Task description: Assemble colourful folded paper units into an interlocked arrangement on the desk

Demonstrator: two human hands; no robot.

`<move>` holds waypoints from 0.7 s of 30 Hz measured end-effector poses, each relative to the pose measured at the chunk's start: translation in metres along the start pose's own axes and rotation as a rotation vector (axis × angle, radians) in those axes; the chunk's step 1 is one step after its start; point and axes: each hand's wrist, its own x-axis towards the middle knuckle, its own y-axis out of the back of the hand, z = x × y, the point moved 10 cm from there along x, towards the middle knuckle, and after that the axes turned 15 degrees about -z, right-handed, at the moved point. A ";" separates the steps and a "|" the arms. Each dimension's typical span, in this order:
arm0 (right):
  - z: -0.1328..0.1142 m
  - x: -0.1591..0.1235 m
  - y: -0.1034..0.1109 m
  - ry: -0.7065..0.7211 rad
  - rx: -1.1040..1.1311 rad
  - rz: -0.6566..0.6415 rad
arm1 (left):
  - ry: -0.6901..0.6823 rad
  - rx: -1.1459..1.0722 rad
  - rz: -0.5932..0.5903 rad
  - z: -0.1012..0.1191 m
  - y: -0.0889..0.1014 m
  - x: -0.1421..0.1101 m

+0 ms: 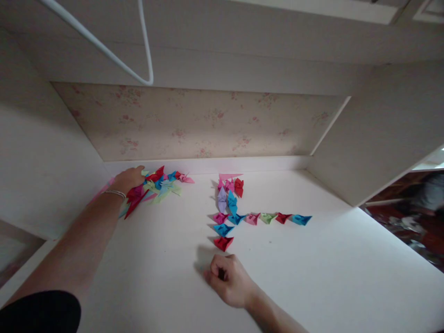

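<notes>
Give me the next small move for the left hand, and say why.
Probably pinch one piece from the origami pile: the left hand is at the pile's left end, though its grip is unclear. The curled right hand is just below the lowest red folded paper in the arrangement.

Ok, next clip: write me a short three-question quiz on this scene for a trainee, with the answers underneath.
1. Multiple choice: what colour is the folded paper piece at the far right end of the row?
A) green
B) blue
C) purple

2. True or false: the left hand is at the heap of folded paper, while the right hand is away from that heap.

3. Fill in the blank: of the standing or lying pieces, the one nearest to the right hand is ____ in colour.

Key: 1 B; 2 true; 3 red.
</notes>
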 end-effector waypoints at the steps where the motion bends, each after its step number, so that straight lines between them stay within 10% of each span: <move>1: 0.001 0.001 0.001 0.001 0.005 0.001 | 0.016 0.010 -0.022 -0.002 -0.002 0.006; 21: 0.012 0.003 0.006 -0.030 0.074 0.013 | 0.130 0.199 -0.058 0.014 0.001 0.003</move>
